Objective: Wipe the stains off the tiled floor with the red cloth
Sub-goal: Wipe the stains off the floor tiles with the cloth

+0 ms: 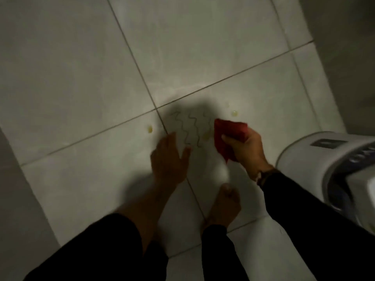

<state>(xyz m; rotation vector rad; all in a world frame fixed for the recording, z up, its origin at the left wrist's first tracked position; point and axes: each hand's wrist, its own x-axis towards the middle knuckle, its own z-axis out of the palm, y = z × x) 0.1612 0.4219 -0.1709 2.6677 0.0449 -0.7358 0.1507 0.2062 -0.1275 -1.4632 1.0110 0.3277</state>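
My right hand (243,147) grips a crumpled red cloth (228,131) just above the pale tiled floor (81,78). Directly left of the cloth, dark zigzag lines (188,129) are drawn on the tile, in shadow. A yellowish smear (207,135) lies at the cloth's left edge. Two yellow drops sit farther out, one to the left (150,129) and one above the cloth (234,113). My left hand (169,159) is spread flat, fingers apart, at the lower left of the zigzags. It is blurred, and I cannot tell if it touches the floor.
A white appliance with dark buttons (328,159) stands close on the right, beside my right arm. A bare foot (224,201) rests on the floor below the cloth. A grey wall (345,57) rises at the upper right, and a paler strip (18,189) borders the left.
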